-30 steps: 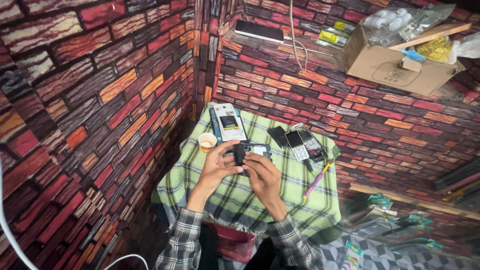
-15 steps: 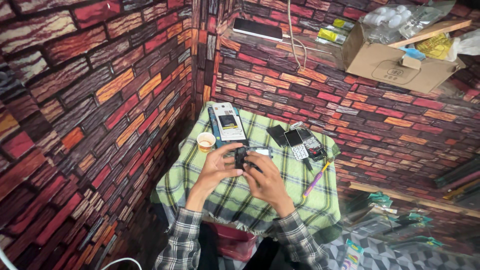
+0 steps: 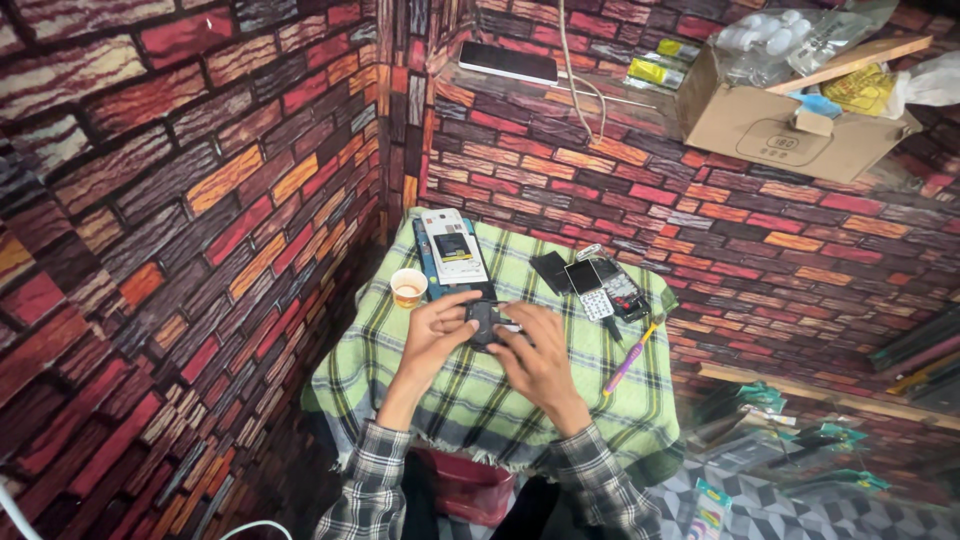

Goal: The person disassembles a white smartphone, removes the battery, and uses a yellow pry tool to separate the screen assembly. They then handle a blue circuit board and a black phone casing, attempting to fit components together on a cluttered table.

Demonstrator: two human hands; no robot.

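Both hands meet over the middle of the green plaid surface [image 3: 470, 400]: left hand [image 3: 435, 335] and right hand [image 3: 540, 360] grip a small dark phone-like device [image 3: 485, 322] between them, fingers curled and pressed onto its edges. Work looks mid-way; the device is in hand, whether opened or closed cannot be told. Far left sit a paper cup [image 3: 408, 287] and a flat boxed item [image 3: 452, 250]; far right, phone parts [image 3: 598, 285]; right, a purple pen [image 3: 628, 358], untouched.
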